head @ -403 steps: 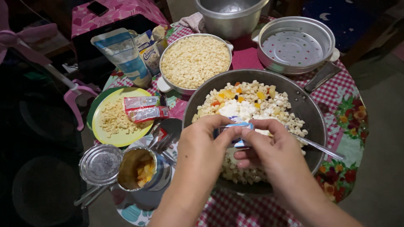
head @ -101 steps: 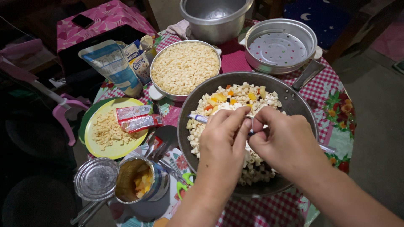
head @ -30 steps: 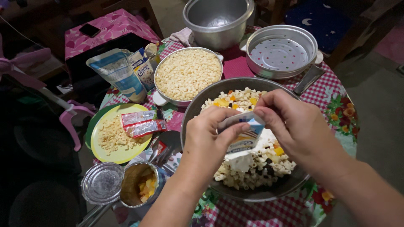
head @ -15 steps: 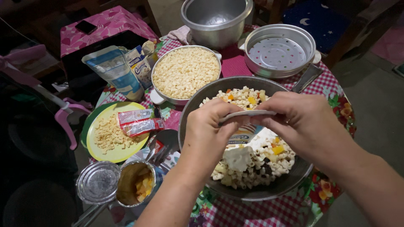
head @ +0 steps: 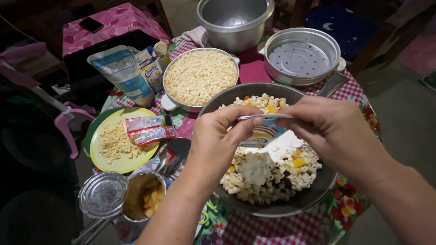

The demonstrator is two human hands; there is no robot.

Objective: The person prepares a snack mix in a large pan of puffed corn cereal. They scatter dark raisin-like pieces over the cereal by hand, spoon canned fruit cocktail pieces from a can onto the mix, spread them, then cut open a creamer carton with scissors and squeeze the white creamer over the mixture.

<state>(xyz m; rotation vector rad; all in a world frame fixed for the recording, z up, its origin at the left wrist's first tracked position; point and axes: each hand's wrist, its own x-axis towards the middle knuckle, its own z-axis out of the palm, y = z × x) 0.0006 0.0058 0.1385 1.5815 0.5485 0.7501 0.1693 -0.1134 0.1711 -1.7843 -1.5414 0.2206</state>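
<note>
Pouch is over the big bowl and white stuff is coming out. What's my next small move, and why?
Probably keep squeezing, sliding both thumbs toward the opening. The left hand and right hand pinch the pouch over the dark bowl; white cream hangs from it onto the macaroni, so the pouch likely isn't empty.

Two hands [head: 218,140] – one pouch [head: 263,131]; two red sachets [head: 147,129]; one yellow plate [head: 102,156]; two empty metal pots [head: 236,20].

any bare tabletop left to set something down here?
Little. A checked-cloth strip in front of the dark pan, and a magenta patch between the macaroni pot and steamer. The left side by the yellow plate is crowded.
</note>
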